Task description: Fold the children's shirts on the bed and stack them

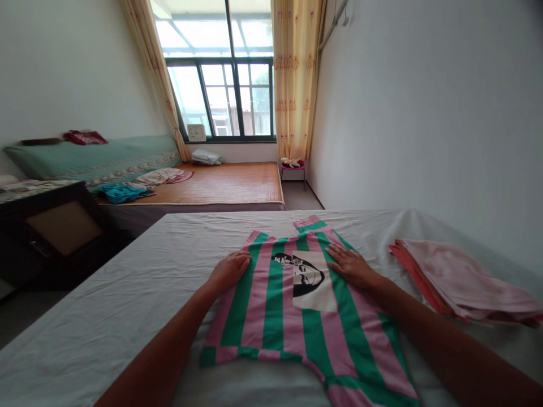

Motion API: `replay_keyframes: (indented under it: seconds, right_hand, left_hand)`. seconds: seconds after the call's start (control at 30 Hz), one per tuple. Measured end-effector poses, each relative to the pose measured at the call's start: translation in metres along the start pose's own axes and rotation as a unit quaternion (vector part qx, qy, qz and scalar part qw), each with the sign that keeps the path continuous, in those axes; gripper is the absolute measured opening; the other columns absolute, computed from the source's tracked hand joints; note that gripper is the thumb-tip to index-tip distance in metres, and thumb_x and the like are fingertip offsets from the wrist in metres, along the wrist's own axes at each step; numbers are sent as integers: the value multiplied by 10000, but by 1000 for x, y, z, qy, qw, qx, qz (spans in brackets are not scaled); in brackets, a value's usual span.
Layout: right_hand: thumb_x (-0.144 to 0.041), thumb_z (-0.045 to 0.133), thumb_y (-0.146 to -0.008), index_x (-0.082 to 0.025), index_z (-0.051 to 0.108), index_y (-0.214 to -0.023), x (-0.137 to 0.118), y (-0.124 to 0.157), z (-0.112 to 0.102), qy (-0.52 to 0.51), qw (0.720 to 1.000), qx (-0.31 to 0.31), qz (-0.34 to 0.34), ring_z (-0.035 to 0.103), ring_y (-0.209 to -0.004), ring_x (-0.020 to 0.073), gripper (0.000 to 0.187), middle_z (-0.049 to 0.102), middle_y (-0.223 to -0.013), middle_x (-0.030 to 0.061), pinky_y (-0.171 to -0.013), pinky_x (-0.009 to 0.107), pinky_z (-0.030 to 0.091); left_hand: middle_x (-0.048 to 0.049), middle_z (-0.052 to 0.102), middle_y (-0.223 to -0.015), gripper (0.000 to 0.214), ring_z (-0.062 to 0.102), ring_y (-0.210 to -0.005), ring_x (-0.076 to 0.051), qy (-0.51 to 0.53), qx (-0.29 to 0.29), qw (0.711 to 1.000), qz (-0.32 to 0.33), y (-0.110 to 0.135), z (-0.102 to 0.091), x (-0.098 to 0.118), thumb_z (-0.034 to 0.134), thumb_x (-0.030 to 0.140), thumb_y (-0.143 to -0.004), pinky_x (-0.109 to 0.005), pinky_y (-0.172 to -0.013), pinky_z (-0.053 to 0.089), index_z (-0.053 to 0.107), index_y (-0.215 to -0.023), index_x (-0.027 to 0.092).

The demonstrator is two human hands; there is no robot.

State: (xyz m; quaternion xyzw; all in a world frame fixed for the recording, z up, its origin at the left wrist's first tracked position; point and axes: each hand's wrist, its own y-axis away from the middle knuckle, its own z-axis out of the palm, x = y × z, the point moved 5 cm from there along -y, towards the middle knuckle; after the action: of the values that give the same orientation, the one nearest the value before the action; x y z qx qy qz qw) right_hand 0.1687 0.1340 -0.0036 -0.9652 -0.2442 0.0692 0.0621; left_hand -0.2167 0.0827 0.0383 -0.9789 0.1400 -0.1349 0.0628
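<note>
A green-and-pink striped top [274,311] lies spread on the white sheet, with a black-and-white face print on its front. My left hand [231,270] rests on the top's left edge, fingers stretched out and lying flat. On the other side, my right hand [351,265] presses down beside the print with its fingers spread. Neither hand grips the cloth. To the right of my right forearm sits a folded pile of pink and orange-red cloth [466,280].
The white-sheeted surface [123,294] ends at a far edge. Beyond it stands a bed with a brown mat [237,181], holding a blue cloth [123,193]. A dark cabinet [63,226] is at left, a small stool [292,165] near the curtain, a wall [424,113] at right.
</note>
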Motion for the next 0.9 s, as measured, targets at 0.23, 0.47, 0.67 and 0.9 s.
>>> replay_keyframes:
  seconds: [0.23, 0.47, 0.67, 0.9]
  right_hand:
    - [-535, 299, -927, -304, 379, -1424, 36, 22, 2, 14, 999, 44, 26, 351, -1356, 232, 554, 417, -1462, 44, -1103, 459, 265]
    - [-509, 269, -945, -277, 409, -1412, 32, 21, -1, 12, 999, 47, 22, 355, -1352, 227, 539, 435, -1450, 52, -1099, 458, 271]
    - [-523, 281, -941, -300, 393, -1418, 29, 20, -6, 14, 998, 46, 35, 324, -1367, 244, 538, 421, -1460, 24, -1092, 481, 280]
    - [-431, 290, -957, -234, 408, -1416, 30, 39, -15, 18, 999, 21, -44, 321, -1370, 241, 513, 415, -1460, 78, -1098, 469, 292]
  left_hand:
    - [-53, 591, -1295, 439, 532, -1188, -191, -43, 30, 994, -96, -78, -18, -19, 378, 196, -885, -299, -1019, 389, 545, -1291, 195]
    - [-68, 648, -1155, 316, 538, -1141, -246, -53, 37, 988, -139, -115, -1, -17, 454, 299, -889, -360, -940, 426, 655, -1130, 261]
    - [-146, 494, -1341, 455, 438, -1245, -300, -69, 94, 978, -172, -88, -13, -26, 438, 346, -907, -445, -1001, 389, 499, -1332, 195]
    - [3, 304, -1522, 527, 260, -1397, -242, 1, -102, 966, 237, 30, 11, 61, 424, 430, -937, -417, -1148, 236, 319, -1445, 339]
